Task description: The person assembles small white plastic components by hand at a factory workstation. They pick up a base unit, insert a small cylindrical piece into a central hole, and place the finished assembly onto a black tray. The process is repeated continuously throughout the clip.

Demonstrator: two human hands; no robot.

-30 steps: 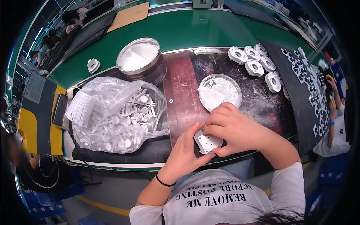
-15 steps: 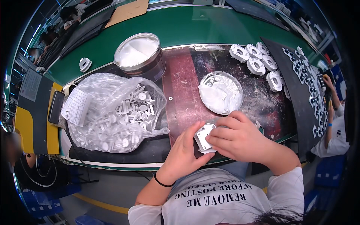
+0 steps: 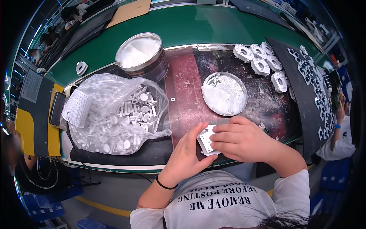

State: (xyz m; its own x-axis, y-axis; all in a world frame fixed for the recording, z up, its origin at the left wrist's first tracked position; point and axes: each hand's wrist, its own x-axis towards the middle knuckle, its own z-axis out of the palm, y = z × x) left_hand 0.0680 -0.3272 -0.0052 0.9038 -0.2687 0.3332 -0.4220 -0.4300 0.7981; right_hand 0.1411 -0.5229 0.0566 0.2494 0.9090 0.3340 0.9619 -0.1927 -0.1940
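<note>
Lower center: your left hand [image 3: 187,154] & right hand [image 3: 244,139] both pinch the white plastic part [image 3: 207,140], sandwiched btwn them.

At ten o'clock of my hands, the bag of white parts [image 3: 118,120] blocked the surface; the shallow dish [image 3: 225,94] stood at twelve, with a bare dark-red strip [image 3: 187,87] open between them.

1 tin [image 3: 142,57], 1 shallow dish [image 3: 225,93], 1 bag of pegs [image 3: 118,114], approx. 6 white housings [image 3: 260,65] grouped, 1 in hands.
</note>
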